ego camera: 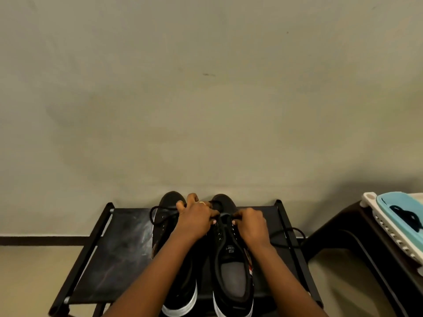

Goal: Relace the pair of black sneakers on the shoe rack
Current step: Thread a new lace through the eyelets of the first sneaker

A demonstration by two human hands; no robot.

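Low in the frame's centre, left hand [196, 217] and right hand [250, 223] pinch matte round black lace [225, 216] over canvas sneakers [233, 266] on the fabric-topped shoe rack [114, 252].

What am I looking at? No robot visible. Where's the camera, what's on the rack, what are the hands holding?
There is no machine here: a person does the job with bare hands. The single picture comes from a wide-angle camera worn on the person's head, looking forward and down, so the arms enter from the bottom edge.

In front stands a black shoe rack against a plain wall. Two black sneakers with white soles sit on its top shelf, toes toward the wall. The left hand and the right hand each pinch the black lace near the front eyelets of the sneaker on the right. Slack lace loops out on both sides. The sneaker on the left is partly hidden by the left arm.

At the right edge, a dark stool carries a white and blue tray with something black in it.
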